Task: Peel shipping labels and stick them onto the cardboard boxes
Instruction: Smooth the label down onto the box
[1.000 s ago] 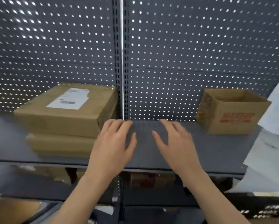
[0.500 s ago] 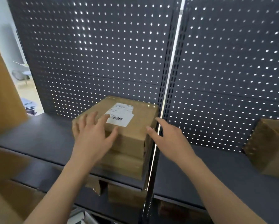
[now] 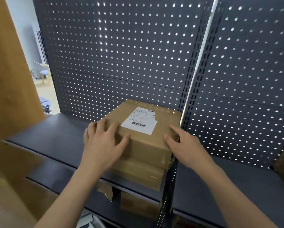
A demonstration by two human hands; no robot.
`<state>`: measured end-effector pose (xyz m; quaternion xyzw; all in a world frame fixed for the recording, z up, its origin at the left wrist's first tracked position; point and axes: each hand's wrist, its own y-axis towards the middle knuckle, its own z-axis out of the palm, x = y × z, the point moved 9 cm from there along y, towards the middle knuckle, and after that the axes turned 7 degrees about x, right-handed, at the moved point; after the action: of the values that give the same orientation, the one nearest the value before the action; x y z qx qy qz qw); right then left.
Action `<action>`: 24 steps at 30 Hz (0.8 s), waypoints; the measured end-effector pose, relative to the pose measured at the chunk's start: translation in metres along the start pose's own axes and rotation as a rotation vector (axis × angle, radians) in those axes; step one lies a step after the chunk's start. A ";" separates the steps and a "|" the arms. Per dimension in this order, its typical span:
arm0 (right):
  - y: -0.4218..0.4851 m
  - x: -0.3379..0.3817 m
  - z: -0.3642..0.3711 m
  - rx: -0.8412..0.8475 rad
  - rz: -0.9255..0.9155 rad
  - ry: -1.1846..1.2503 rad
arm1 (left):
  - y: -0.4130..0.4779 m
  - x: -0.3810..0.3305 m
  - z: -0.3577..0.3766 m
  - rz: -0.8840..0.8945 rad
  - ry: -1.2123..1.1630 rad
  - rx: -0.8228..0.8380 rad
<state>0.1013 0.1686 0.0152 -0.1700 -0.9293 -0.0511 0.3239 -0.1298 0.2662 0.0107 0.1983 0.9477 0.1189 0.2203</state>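
Shelf [image 3: 55, 137], left hand [image 3: 103, 145], right hand [image 3: 185, 145] — splayed, flanking box [image 3: 146, 145]

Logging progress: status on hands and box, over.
Left hand open on top box, near corner; right hand open at its right edge. Label stuck on. Nothing blocking.

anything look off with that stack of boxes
The shipping label on the top box has a ragged, stepped right edge. Below the shelf, a loose cardboard flap hangs down crookedly.
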 end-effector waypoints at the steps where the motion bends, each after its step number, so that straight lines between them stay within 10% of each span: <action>1: 0.000 -0.004 -0.003 -0.008 0.010 0.001 | -0.001 -0.004 0.001 0.015 -0.003 -0.001; 24: -0.016 -0.065 -0.042 -0.164 0.120 0.266 | 0.004 -0.040 0.021 -0.019 -0.400 0.075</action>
<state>0.1681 0.1267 0.0085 -0.2429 -0.8590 -0.1294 0.4317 -0.0858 0.2555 0.0080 0.2170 0.8906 0.0394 0.3978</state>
